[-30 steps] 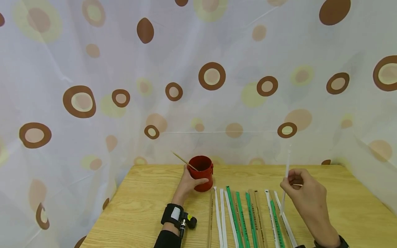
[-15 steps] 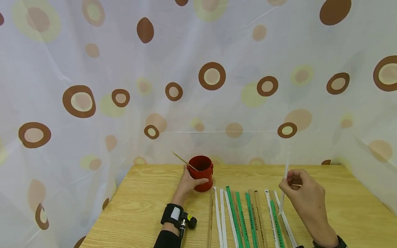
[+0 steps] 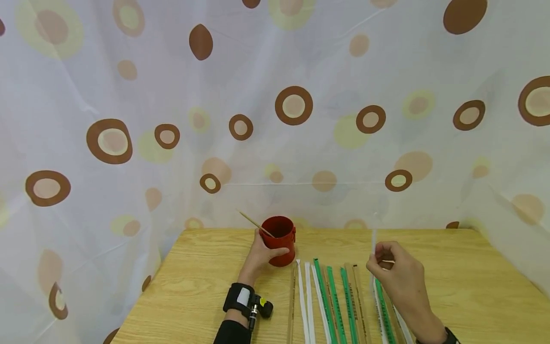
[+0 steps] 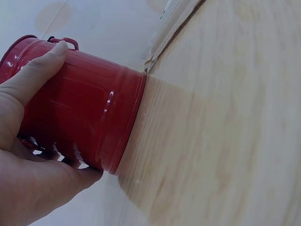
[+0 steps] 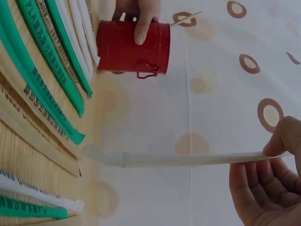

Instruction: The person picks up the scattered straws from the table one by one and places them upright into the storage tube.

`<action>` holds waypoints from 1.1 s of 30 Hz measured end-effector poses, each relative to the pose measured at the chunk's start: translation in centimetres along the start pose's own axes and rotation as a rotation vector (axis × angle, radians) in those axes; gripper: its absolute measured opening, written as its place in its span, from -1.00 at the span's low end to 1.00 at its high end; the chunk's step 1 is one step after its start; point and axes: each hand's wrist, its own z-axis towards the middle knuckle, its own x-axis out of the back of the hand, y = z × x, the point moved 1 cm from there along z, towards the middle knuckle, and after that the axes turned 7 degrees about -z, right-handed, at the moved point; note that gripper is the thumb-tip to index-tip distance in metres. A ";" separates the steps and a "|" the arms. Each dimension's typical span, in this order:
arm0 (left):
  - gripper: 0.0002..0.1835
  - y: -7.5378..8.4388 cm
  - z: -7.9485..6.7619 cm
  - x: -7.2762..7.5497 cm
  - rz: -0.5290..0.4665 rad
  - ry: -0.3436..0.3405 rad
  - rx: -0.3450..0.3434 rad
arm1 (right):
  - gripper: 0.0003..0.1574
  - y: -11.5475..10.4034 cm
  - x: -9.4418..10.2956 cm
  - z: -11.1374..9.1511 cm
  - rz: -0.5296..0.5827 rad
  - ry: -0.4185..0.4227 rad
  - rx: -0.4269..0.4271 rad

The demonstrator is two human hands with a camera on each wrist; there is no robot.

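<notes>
My left hand (image 3: 259,251) grips a small red metal bucket (image 4: 82,94) standing upright on the table, thumb on one side and fingers round the other. A thin wooden stick (image 3: 252,221) leans out over the bucket's left rim. Above the right end of a row of wrapped straws, my right hand (image 3: 401,277) pinches a slim white wrapped straw (image 5: 174,160) between thumb and fingers. That straw stands nearly upright in the head view, and its lower end is bent in the right wrist view. White, green (image 5: 49,68) and brown wrapped straws lie side by side below it.
The pale wooden table (image 3: 189,282) ends at a patterned curtain (image 3: 301,153) behind the bucket. Wrapped straws fill the table's middle front, running toward the near edge. A black wrist strap with a small camera (image 3: 265,307) sits on the left wrist.
My right hand has moved left with the white straw, which now stands more upright. The left hand and the red bucket have stayed in place.
</notes>
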 end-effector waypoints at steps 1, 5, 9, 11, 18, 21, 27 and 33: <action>0.05 0.1 0.0 -0.1 -0.002 -0.004 -0.003 | -0.79 -0.2 -0.2 -0.1 0.008 0.002 0.009; 0.05 0.4 0.1 -0.3 -0.008 -0.009 -0.014 | -0.74 -1.1 -1.3 -0.4 0.057 0.021 0.093; 0.05 0.4 0.1 -0.3 -0.008 -0.001 -0.011 | -0.68 -2.1 -2.7 -0.4 0.133 0.037 0.197; 0.05 0.4 0.1 -0.2 -0.011 -0.003 -0.010 | -0.67 -2.7 -3.4 0.0 0.177 0.039 0.248; 0.06 0.2 0.1 0.3 -0.012 -0.001 -0.023 | -0.65 -5.5 -7.7 3.1 0.379 0.078 0.514; 0.06 0.0 0.1 0.5 -0.009 0.010 -0.012 | -0.66 -7.1 -10.2 4.5 0.446 0.107 0.613; 0.03 -0.3 0.1 0.3 -0.005 -0.008 -0.013 | -0.69 -8.6 -14.4 6.5 0.414 0.137 0.644; 0.02 -0.4 0.0 0.0 -0.017 -0.022 -0.034 | -0.79 -8.7 -17.1 7.3 0.227 0.002 0.572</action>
